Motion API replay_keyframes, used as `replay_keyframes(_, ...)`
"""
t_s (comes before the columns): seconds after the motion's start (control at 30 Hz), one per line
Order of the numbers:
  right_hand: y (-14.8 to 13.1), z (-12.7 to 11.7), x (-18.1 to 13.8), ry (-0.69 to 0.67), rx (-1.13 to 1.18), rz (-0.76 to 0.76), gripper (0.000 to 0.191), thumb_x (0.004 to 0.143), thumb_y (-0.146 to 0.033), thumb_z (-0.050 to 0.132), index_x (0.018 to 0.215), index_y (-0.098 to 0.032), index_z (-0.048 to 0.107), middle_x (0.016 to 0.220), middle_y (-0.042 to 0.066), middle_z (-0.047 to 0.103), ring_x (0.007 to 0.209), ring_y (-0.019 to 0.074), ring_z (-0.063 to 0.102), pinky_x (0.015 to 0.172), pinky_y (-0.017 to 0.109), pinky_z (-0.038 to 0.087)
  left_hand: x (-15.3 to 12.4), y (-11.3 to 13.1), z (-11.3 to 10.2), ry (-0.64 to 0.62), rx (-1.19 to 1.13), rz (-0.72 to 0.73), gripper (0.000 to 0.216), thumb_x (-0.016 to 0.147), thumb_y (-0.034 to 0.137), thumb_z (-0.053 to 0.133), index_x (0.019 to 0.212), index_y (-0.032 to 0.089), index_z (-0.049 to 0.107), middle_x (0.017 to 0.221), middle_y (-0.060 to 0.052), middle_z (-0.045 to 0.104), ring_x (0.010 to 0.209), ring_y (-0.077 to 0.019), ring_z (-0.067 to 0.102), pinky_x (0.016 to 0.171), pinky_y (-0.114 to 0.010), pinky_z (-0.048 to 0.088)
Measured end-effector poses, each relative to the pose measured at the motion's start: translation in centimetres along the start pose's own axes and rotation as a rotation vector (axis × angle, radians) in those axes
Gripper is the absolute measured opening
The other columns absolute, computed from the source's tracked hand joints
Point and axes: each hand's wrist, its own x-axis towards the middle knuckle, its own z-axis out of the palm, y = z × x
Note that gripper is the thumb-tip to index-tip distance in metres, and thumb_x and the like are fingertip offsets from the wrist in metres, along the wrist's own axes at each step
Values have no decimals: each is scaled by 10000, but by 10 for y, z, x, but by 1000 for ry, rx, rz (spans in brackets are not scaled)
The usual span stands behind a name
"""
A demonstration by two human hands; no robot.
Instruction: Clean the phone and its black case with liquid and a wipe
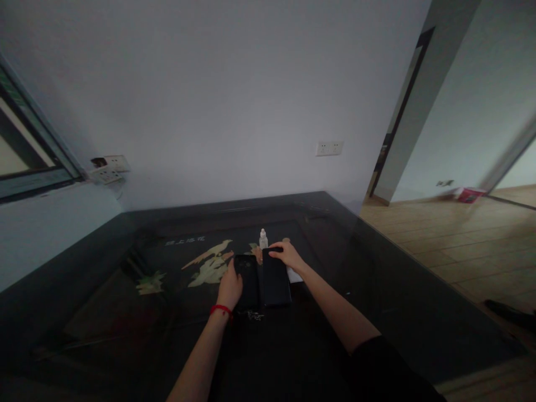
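My left hand (230, 287), a red cord bracelet on its wrist, grips the left edge of a black phone-shaped slab (248, 287). Round marks show near the slab's top; whether it is a phone or a phone case I cannot tell. Beside it, a narrow gap to the right, is a dark phone (276, 282) with a plain face. The fingers and thumb of my right hand (287, 254) close on its top right part. Just behind the phone stands a small clear dropper bottle (263, 240) with a white cap. Something flat and white (295, 276) shows partly under my right wrist.
The dark glossy table (138, 346) carries a printed bird and flower picture (211, 268). A pale wall (234, 111) with a socket (329, 148) rises behind it. More sockets (109, 168) and a window are at left. A pink box (469, 195) rests on the floor at right.
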Motion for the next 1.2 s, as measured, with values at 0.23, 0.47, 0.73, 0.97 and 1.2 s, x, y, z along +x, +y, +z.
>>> replay_keyframes(0.23, 15, 9, 14, -150, -234, -104, 233, 762, -219, 656, 983, -158, 700, 960, 88, 648, 941, 215, 568, 872, 324, 385, -9, 2, 4, 63, 307, 97, 511, 828, 141, 414, 1331, 49, 404, 1136, -239, 531, 1083, -323, 529, 943, -449, 373)
replay_keyframes(0.47, 11, 16, 12, -123, -433, -129, 257, 821, -284, 612, 1041, -173, 683, 1037, 108, 584, 1009, 228, 503, 899, 344, 358, -17, 9, 8, 62, 622, 174, 494, 866, 193, 382, 1349, 91, 379, 1125, -212, 524, 989, -278, 579, 851, -376, 423)
replay_keyframes(0.73, 5, -28, -36, -51, -580, -50, 306, 872, -275, 517, 1146, -182, 618, 1173, 107, 580, 1109, 221, 507, 959, 338, 369, -16, 20, -15, -59, 634, -3, 427, 894, 357, 328, 1245, 158, 469, 1139, -157, 593, 952, -271, 619, 772, -365, 461)
replay_keyframes(0.97, 4, -49, -77, -364, -685, 39, 609, 788, -336, 624, 1342, -151, 448, 1434, 166, 371, 1323, 295, 340, 1070, 484, 261, -14, 15, -28, -134, 655, -68, 293, 815, 405, 465, 921, 179, 620, 939, -135, 675, 893, -293, 640, 732, -369, 461)
replay_keyframes(1.2, -4, -55, -79, -466, -683, -7, 650, 786, -392, 627, 1367, -189, 414, 1481, 152, 275, 1369, 307, 240, 1083, 550, 183, -7, 8, -25, -189, 546, -47, 270, 781, 244, 492, 1008, 168, 617, 935, -104, 692, 906, -247, 639, 747, -318, 451)
